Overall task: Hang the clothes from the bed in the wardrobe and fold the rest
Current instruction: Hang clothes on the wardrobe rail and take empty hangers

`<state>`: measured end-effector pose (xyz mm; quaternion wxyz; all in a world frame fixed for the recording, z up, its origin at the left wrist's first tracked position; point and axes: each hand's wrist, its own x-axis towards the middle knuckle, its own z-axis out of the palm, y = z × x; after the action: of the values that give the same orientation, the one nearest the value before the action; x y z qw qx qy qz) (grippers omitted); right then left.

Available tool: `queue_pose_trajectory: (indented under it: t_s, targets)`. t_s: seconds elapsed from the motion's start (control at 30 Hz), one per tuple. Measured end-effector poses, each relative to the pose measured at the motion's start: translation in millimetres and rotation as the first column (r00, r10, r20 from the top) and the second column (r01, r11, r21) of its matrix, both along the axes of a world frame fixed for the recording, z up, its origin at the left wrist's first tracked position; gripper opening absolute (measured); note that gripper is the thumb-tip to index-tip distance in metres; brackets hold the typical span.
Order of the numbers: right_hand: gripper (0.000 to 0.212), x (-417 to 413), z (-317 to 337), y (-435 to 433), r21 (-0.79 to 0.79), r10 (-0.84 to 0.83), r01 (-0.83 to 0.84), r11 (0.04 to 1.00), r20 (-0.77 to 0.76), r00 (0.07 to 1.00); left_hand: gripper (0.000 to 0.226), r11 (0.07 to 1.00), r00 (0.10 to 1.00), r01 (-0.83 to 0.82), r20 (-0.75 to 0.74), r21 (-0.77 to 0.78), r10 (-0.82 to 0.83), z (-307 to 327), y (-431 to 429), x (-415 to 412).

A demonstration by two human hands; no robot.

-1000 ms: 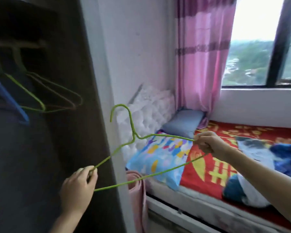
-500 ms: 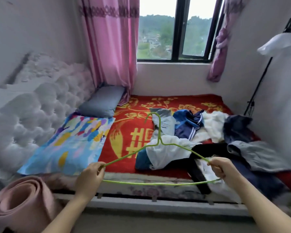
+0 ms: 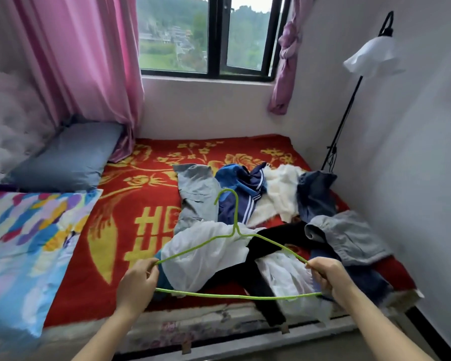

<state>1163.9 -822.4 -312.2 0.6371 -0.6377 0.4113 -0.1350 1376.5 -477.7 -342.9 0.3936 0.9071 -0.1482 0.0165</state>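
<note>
I hold a thin green wire hanger [image 3: 236,296] flat over the bed, hook pointing away from me. My left hand [image 3: 138,282] grips its left corner and my right hand [image 3: 328,278] grips its right corner. Below the hanger a heap of clothes covers the right half of the red and gold bedspread [image 3: 138,212]: a white garment [image 3: 206,256], a black one [image 3: 255,272], a grey shirt [image 3: 198,196], a blue and white jacket [image 3: 241,196], a fluffy white piece [image 3: 279,194], dark denim [image 3: 315,194] and a grey garment [image 3: 349,235]. The wardrobe is out of view.
A grey-blue pillow [image 3: 65,157] and a colourful patterned pillow [image 3: 29,246] lie at the left by the tufted headboard [image 3: 8,121]. Pink curtains [image 3: 81,58] flank the window [image 3: 211,35]. A floor lamp [image 3: 359,74] stands against the right wall.
My view turned from the wardrobe to the bed. Both hands carried the hanger along and now hold it lower and closer over the clothes pile.
</note>
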Motion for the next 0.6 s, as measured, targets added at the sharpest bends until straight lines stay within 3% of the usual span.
queue_pose_trajectory:
  t_s: [0.13, 0.27, 0.47, 0.6]
  targets:
    - [0.026, 55, -7, -40, -0.046, 0.026, -0.030, 0.998, -0.084, 0.996, 0.017, 0.998, 0.993, -0.069, -0.095, 0.004, 0.069, -19, -52, 56]
    - [0.024, 79, -12, -86, -0.093, 0.014, -0.026, 0.995, -0.127, 0.992, 0.022, 0.999, 0.983, -0.038, -0.180, 0.030, 0.042, -28, -106, 82]
    - [0.023, 87, -48, -144, -0.006, -0.016, 0.015, 1.000, -0.186, 0.982, 0.019, 0.993, 0.979, 0.002, -0.205, 0.116, 0.022, -38, -164, 89]
    - [0.022, 119, -64, -172, 0.016, 0.059, -0.056, 0.998, -0.219, 0.974, 0.012, 0.993, 0.969, -0.096, -0.220, 0.070, 0.109, -40, -179, 89]
